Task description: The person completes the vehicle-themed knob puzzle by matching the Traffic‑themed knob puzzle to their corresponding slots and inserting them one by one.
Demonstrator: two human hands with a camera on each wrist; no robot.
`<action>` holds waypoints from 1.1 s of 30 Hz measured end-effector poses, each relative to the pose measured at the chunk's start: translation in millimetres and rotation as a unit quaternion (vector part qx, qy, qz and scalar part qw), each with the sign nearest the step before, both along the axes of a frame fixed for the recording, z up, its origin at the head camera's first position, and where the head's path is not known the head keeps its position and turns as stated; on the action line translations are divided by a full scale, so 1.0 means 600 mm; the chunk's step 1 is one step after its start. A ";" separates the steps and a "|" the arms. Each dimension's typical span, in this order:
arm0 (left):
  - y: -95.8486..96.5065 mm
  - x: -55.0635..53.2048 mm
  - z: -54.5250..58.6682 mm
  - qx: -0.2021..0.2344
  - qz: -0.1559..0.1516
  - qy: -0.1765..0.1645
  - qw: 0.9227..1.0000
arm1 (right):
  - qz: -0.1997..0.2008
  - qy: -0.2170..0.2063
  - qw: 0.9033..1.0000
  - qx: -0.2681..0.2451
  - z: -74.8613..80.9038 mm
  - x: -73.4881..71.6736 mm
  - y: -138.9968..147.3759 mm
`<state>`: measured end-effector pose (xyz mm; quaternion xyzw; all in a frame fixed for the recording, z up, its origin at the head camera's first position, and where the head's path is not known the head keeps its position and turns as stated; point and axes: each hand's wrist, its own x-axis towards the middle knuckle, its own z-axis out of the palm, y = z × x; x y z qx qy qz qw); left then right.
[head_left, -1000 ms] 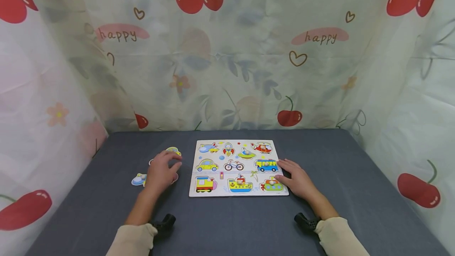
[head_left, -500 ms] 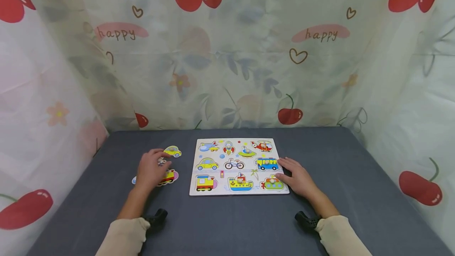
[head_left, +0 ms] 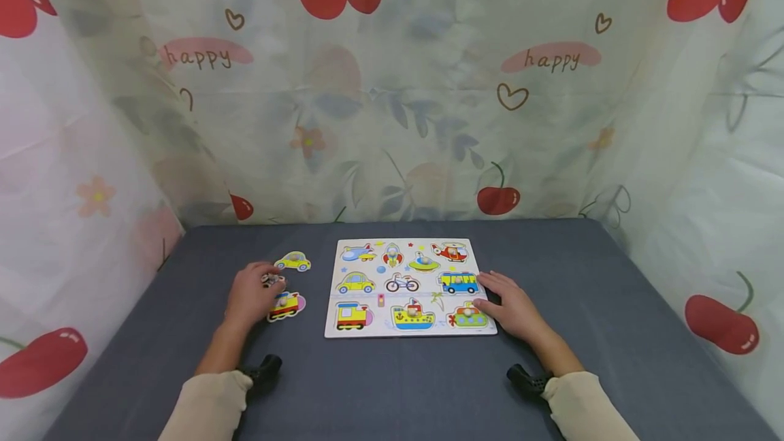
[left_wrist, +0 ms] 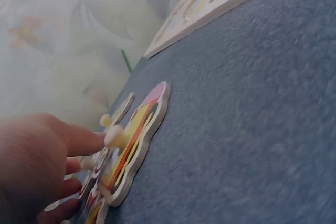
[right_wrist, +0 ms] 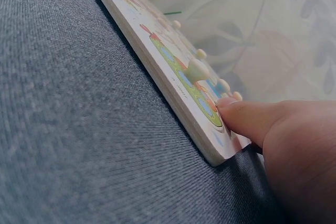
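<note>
In the head view, my left hand (head_left: 250, 295) is low over the loose wooden puzzle pieces left of the board, thumb and fingers apart. A bicycle piece (head_left: 273, 280) shows between thumb and fingers. A yellow car piece (head_left: 294, 261) lies beyond the fingertips, and a train piece (head_left: 286, 306) beside the thumb. In the left wrist view, the thumb overlaps the train's wooden knob (left_wrist: 115, 136); the other fingers are loosely bent near another knob (left_wrist: 87, 163). My right hand (head_left: 513, 305) rests at the puzzle board's (head_left: 382, 271) right edge, thumb touching it beside the submarine piece (right_wrist: 184, 80).
On the board sit knobbed pieces such as the rocket (head_left: 393, 255), helicopter (head_left: 450, 252), bus (head_left: 458, 283) and ship (head_left: 413, 316). The dark cloth-covered table (head_left: 392, 386) meets a printed curtain (head_left: 392, 121) behind and at both sides.
My left hand has moved left and slightly back toward me, uncovering the car, bicycle and train pieces, while the airplane piece has become hidden under it. My right hand stays at the board's edge.
</note>
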<state>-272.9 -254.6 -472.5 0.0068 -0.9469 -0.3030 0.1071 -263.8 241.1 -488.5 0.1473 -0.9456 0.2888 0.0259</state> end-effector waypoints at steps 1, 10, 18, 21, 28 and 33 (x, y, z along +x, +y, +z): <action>-0.002 0.000 -0.001 0.001 0.000 -0.003 1.000 | 0.000 -0.001 1.000 0.000 0.000 0.000 0.000; -0.012 -0.001 -0.005 0.002 -0.008 0.010 1.000 | 0.000 -0.004 1.000 0.003 0.002 0.001 -0.001; -0.025 -0.007 -0.013 0.014 0.002 0.019 1.000 | -0.002 -0.003 1.000 0.004 0.002 0.001 0.001; -0.027 -0.009 -0.013 0.009 -0.001 0.016 1.000 | -0.001 -0.002 1.000 0.003 0.001 0.000 0.000; -0.024 -0.008 -0.006 0.013 0.009 0.006 1.000 | 0.000 -0.003 1.000 0.002 0.002 0.001 -0.001; -0.023 -0.009 -0.004 0.018 0.013 -0.004 1.000 | 0.001 -0.004 1.000 -0.001 0.003 0.002 0.000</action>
